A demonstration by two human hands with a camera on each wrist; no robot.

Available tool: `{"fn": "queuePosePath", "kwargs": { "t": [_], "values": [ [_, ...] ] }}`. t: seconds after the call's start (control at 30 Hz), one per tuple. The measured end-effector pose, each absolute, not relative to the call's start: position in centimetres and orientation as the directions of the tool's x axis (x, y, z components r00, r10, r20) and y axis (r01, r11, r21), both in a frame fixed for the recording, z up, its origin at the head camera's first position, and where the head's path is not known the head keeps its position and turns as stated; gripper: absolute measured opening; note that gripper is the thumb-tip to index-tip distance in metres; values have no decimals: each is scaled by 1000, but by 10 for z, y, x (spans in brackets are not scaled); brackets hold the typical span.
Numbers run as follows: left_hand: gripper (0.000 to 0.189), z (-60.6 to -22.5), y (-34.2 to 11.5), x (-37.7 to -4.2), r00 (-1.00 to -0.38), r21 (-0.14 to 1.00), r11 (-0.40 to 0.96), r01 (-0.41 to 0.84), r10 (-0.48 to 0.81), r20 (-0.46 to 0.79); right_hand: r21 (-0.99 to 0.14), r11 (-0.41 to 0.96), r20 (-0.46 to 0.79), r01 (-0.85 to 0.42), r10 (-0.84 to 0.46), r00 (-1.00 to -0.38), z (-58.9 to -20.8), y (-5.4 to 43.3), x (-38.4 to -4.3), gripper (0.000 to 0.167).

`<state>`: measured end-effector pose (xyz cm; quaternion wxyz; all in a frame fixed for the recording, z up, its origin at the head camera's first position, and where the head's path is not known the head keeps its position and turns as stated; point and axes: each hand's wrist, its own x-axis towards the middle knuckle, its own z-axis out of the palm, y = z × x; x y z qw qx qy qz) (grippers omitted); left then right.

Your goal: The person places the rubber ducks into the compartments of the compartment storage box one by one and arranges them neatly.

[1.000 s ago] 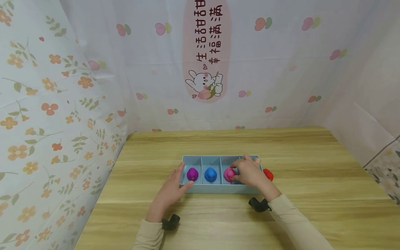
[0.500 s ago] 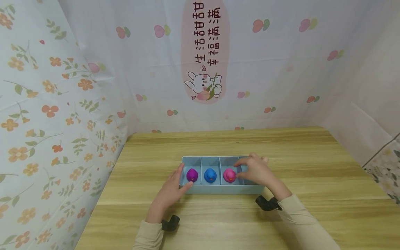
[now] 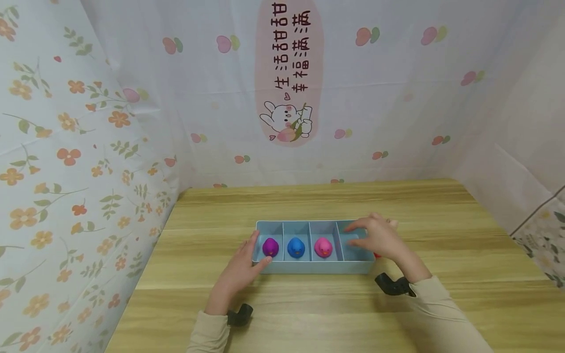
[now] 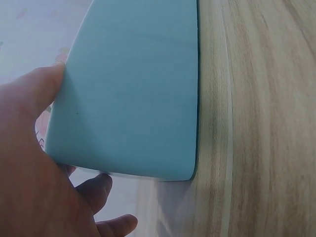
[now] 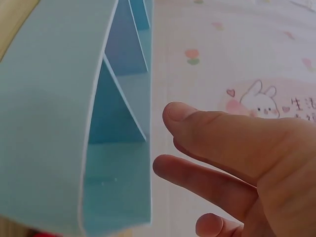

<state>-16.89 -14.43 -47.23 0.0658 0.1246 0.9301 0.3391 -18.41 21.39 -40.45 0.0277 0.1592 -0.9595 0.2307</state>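
A light blue divided box [image 3: 309, 267] lies lengthwise on the wooden table. Purple [image 3: 270, 247], blue [image 3: 296, 247] and pink [image 3: 323, 247] rubber ducks sit one per compartment from the left; the rightmost compartment has none. My left hand [image 3: 240, 267] holds the box's left end, thumb on the front rim and fingers along the side; in the left wrist view its thumb [image 4: 49, 81] touches the rim. Over the rightmost compartment hovers my right hand [image 3: 381, 239], thumb and fingers apart with nothing between them. A red thing [image 3: 377, 255] peeks out beneath it, mostly hidden.
The table [image 3: 220, 206] extends around the box on all sides. Behind it hangs a white cloth [image 3: 375, 108] with printed fruit and a rabbit, and a flowered cloth [image 3: 88, 196] closes off the left. Black camera mounts [image 3: 240, 315] stick out from both wrists.
My right hand has let go of the pink duck and moved right, its fingers spreading. The pink duck stays in the third compartment. My left hand has kept its place on the box.
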Motion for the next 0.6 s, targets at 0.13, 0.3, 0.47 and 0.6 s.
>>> {"fn": "queuePosePath", "kwargs": {
  "t": [0.13,0.3,0.47,0.6],
  "values": [
    [83,-472,-145,-169,-960,639,745,191,277,-37,-444,849,118,-286,-261,-958,-404,223,-182,27],
    [83,-469,-144,-168,-961,642,744,184,274,-42,-456,852,116,-258,-231,-966,-405,234,-180,25],
    [83,-468,-144,-168,-962,642,745,185,271,-38,-478,848,115,-228,-197,-974,-407,246,-178,20],
    [83,-469,-144,-168,-960,639,745,191,276,-35,-492,847,104,-203,-174,-979,-410,254,-177,17]
  ]
}}
